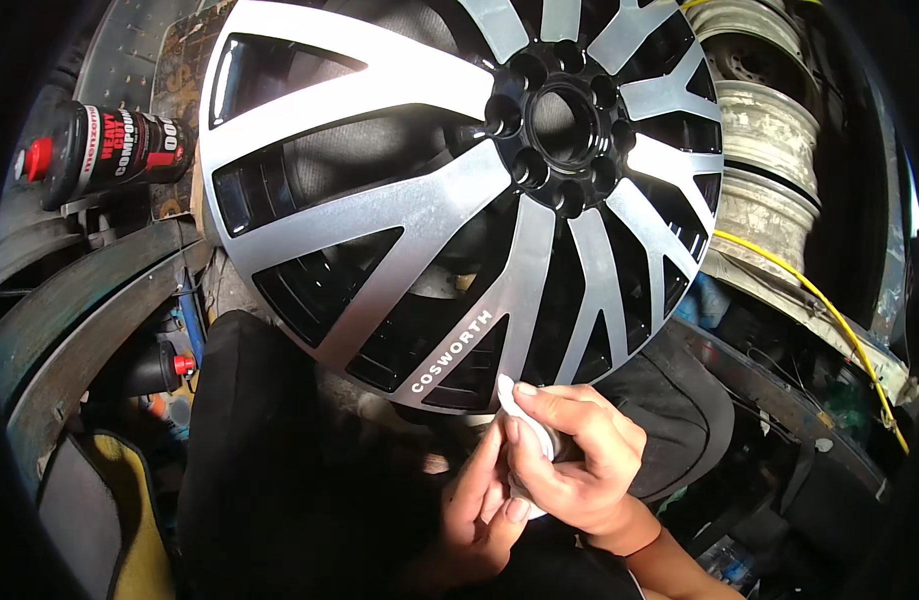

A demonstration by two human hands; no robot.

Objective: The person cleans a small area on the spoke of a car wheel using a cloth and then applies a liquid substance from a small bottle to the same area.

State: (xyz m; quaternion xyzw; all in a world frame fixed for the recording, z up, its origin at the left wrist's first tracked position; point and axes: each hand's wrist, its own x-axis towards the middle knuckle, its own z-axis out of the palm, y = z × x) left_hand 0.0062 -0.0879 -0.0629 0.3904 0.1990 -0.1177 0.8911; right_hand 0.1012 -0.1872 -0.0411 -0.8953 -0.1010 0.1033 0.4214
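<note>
A large alloy wheel [449, 205] with bright silver spokes and black recesses fills the upper middle, tilted toward me. White lettering runs along one of its lower spokes. Just below the rim's near edge, my right hand [584, 450] pinches a white wad [549, 442], cloth or tissue, with a narrow tip sticking up between thumb and finger. My left hand [484, 505] is closed round the wad's lower part, its thumb pressed against it. The tip lies in front of the rim's near edge; whether it touches the wheel I cannot tell.
A black compound bottle [129, 150] with a red cap lies on its side at left. Below it are a curved metal frame [99, 300] and another dark bottle [144, 368]. Stacked bare rims [759, 140] and a yellow hose [829, 310] are at right.
</note>
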